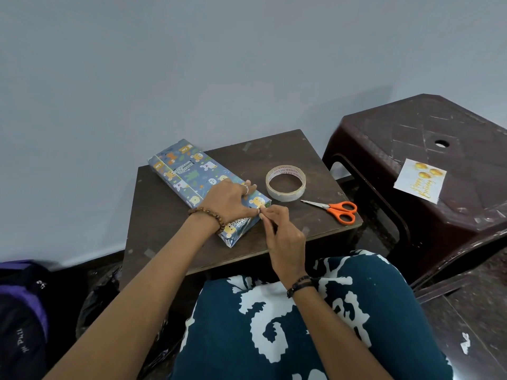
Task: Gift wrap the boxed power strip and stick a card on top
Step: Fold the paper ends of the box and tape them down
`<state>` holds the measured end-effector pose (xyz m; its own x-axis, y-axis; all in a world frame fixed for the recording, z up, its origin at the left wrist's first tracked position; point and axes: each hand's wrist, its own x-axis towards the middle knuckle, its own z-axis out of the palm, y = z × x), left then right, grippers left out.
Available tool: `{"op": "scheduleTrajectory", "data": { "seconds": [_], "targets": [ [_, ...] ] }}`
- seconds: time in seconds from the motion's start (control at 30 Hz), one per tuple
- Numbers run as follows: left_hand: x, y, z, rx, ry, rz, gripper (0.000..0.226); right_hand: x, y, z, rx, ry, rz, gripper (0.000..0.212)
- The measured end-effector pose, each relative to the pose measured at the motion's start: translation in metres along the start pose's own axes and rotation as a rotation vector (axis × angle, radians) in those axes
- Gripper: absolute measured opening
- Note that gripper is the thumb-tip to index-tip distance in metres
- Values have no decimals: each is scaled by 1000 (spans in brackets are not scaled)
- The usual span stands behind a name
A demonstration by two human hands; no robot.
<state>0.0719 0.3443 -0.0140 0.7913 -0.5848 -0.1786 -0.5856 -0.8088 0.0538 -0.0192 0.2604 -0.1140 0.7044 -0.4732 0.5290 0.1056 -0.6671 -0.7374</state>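
Note:
A long box wrapped in blue animal-print paper (186,174) lies diagonally on a small dark wooden table (307,157). My left hand (230,200) lies on top of the box near its close end, with the thumb down by the end flap. My right hand (282,231) has its fingers curled and pinches something small at the corner of that flap, right by the left thumb; what it pinches is too small to tell. A "Happy Birthday" card (419,180) with gold balloons lies on the brown stool to the right.
A roll of clear tape (285,186) and orange-handled scissors (336,209) lie on the table right of the box. A dark brown plastic stool (411,133) stands at the right. A dark bag (22,311) sits on the floor at the left. A wall is behind.

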Motion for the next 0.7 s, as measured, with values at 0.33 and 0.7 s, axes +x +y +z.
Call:
{"op": "scheduleTrajectory", "data": {
  "seconds": [0.33,0.7],
  "targets": [
    [2,-3,4,-28,-28,-15,61,-15,-13,-2,140,-85,175,40],
    [3,-1,3,-17,-84,6,63,-19,-35,1,522,-54,483,61]
  ]
}}
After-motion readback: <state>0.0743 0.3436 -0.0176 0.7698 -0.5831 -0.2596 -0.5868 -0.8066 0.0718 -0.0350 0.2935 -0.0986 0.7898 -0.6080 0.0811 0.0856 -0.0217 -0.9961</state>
